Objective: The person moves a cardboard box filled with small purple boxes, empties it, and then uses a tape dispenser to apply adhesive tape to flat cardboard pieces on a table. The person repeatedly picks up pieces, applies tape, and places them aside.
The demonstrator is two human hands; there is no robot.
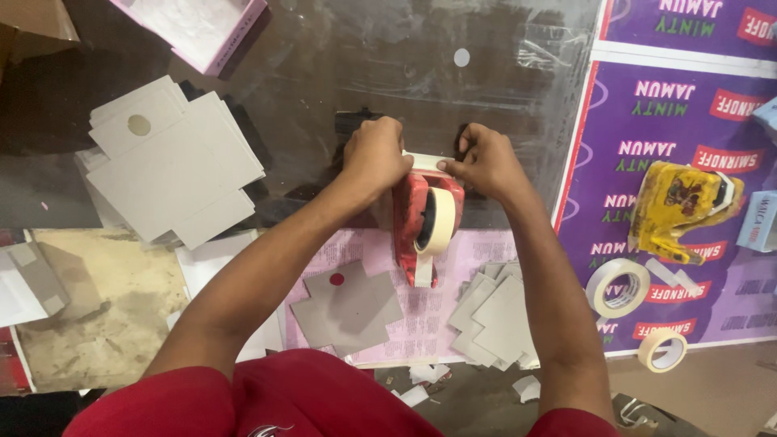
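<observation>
- While clamping down at mid-desk, curls left hand (374, 154) tight over the far end of the red tape dispenser (409, 214); fingertips tucked under, out of sight.
- Pinches the pale tape strip (425, 162) between thumb and forefinger of the right hand (486, 162), other fingers folded in close, just beside the left.
- Stands upright on the pink printed sheet (477, 251), that dispenser, with the cream tape roll (437, 222) seated in it, handle toward the near edge.
- Looks like the drawing-off step: tape end lifted at the blade, not yet torn free.
- Calls for a firm hold on the dispenser and a straight, level pull, to keep the strip from twisting or sticking to itself.
- Toward the near edge: a cross-shaped grey card (348, 307) with a red dot, and a pile of grey card pieces (494, 316) near the right forearm.
- Toward the left edge: a stack of larger grey cutouts (174, 162).
- Containers: pink-edged box (198, 28) at the far edge, open, showing only a white lining; brown carton (32, 24) at the far left corner, contents hidden.
- On the purple sheet (672, 121) by the right edge, well apart: yellow dispenser (676, 206), clear tape roll (619, 287), small cream roll (662, 350).
</observation>
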